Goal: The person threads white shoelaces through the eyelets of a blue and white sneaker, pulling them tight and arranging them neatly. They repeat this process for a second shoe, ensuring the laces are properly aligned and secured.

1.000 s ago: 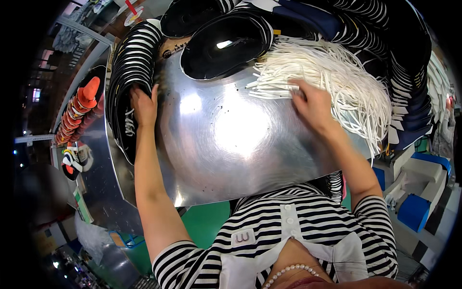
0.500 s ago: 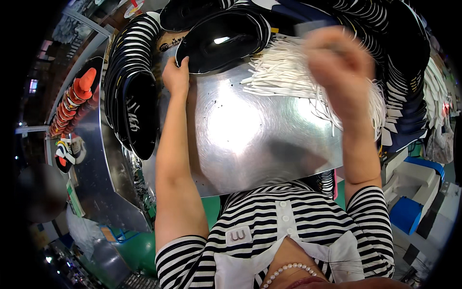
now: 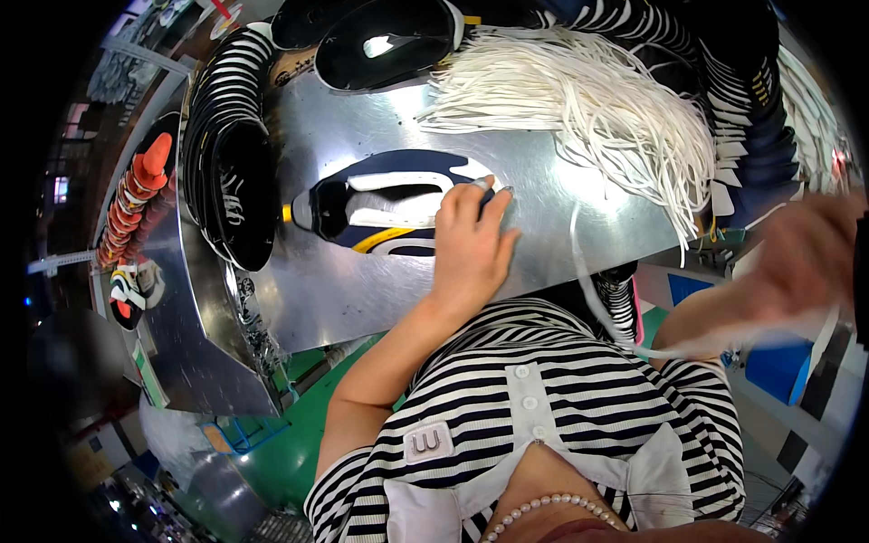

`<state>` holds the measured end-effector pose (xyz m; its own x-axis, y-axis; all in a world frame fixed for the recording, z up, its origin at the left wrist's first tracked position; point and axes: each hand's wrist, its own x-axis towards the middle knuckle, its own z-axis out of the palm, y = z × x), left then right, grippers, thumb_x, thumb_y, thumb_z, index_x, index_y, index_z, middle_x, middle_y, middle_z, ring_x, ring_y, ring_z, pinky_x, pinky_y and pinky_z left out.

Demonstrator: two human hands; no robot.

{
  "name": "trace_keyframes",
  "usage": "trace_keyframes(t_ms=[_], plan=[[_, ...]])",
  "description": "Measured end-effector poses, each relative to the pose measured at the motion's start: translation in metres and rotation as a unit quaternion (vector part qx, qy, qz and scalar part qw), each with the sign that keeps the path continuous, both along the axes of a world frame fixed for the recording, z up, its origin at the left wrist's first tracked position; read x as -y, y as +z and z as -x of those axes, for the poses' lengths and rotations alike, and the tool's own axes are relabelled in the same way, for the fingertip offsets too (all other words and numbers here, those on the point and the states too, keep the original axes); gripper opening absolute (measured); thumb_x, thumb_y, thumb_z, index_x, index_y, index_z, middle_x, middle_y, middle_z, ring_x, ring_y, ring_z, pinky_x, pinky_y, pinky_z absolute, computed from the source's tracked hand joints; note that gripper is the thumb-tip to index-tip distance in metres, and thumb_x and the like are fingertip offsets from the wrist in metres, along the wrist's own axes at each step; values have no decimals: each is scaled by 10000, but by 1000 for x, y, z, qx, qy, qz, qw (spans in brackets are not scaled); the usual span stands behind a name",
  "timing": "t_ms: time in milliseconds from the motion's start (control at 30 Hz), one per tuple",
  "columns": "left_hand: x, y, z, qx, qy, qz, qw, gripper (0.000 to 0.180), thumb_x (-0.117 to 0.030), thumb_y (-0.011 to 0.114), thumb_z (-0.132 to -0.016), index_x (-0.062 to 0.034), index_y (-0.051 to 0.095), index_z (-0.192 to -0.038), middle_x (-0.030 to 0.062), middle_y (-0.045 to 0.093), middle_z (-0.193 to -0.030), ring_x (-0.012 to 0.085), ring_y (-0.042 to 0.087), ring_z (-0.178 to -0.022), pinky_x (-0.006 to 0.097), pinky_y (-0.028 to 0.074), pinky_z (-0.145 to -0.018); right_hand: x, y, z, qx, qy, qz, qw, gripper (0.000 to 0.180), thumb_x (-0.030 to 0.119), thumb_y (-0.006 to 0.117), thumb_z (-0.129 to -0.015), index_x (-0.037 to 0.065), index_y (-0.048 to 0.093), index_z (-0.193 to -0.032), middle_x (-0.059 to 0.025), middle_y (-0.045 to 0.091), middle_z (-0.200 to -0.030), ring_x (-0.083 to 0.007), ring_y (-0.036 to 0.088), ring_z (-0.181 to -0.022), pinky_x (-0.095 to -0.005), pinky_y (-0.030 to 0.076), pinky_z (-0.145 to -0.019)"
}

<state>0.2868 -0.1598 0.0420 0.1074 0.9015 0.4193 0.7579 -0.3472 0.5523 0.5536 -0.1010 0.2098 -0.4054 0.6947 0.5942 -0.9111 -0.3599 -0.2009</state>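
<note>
A navy shoe upper [image 3: 398, 163] with white and yellow stripes lies flat on the metal table [image 3: 362, 290], its yellow tab pointing left. My left hand [image 3: 475, 240] rests on its right end, fingers stretched and apart, covering part of it. Far out at the right, blurred by motion, is my right hand [image 3: 806, 249]. A white shoelace [image 3: 588, 276] trails from the table past the front edge toward it and appears held there; the exact grip is smeared. Behind the upper spreads a large heap of white shoelaces [image 3: 579, 90].
Stacked black uppers [image 3: 240, 195] curve along the table's left side. Another dark upper [image 3: 389, 54] lies at the back, and more stacked uppers [image 3: 760, 136] line the right. Orange shoe parts [image 3: 136, 190] stand beyond the left edge. A blue and grey object [image 3: 778, 371] is at lower right.
A navy upper now lies on the middle of the table. My left hand has left the black upper at the back and come nearer. My right hand swung outward from the lace heap, a lace trailing.
</note>
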Motion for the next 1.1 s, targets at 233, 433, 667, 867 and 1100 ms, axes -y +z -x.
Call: trace_keyframes(t_ms=[233, 433, 667, 867, 1100], plan=[[9, 47, 117, -248, 122, -2, 961, 190, -168, 643, -913, 21, 659, -932, 176, 644, -943, 367, 611, -861, 414, 478, -745, 10, -145, 130, 517, -31, 150, 842, 151, 188, 640, -945, 69, 595, -1026, -14, 637, -825, 1, 375, -530, -173, 253, -461], [-25, 44, 136, 230, 79, 616, 749, 641, -552, 465, -1001, 36, 628, -1198, 156, 681, -1143, 243, 655, -1040, 338, 512, -877, -8, -182, 189, 599, -146, 67, 784, 246, 140, 658, -924, 25, 578, -1126, -46, 685, -849, -72, 607, -752, -212, 460, -695], [-24, 20, 95, 563, -32, 504, 654, 723, -565, 466, -990, 26, 459, -1405, 163, 539, -1371, 228, 464, -1321, 335, 342, -1134, 5, -166, 182, 553, -209, 118, 798, 254, 61, 667, -902, 14, 543, -1118, -61, 691, -832, -85, 645, -808, -223, 493, -747], [-9, 32, 62, 582, -71, 419, 693, 615, -456, 499, -1012, 33, 471, -1383, 128, 579, -1296, 214, 514, -1237, 351, 352, -1124, 8, -149, 159, 597, -271, 21, 755, 253, 56, 670, -894, 5, 528, -1098, -83, 710, -836, -101, 655, -777, -237, 503, -712], [-8, 31, 49, 604, -25, 307, 735, 253, -181, 624, -972, 2, 641, -1146, 82, 679, -1050, 156, 639, -963, 290, 506, -895, 15, -137, 155, 632, -306, -79, 708, 251, 56, 683, -883, 5, 514, -1062, -122, 723, -849, -169, 700, -745, -275, 530, -691]])
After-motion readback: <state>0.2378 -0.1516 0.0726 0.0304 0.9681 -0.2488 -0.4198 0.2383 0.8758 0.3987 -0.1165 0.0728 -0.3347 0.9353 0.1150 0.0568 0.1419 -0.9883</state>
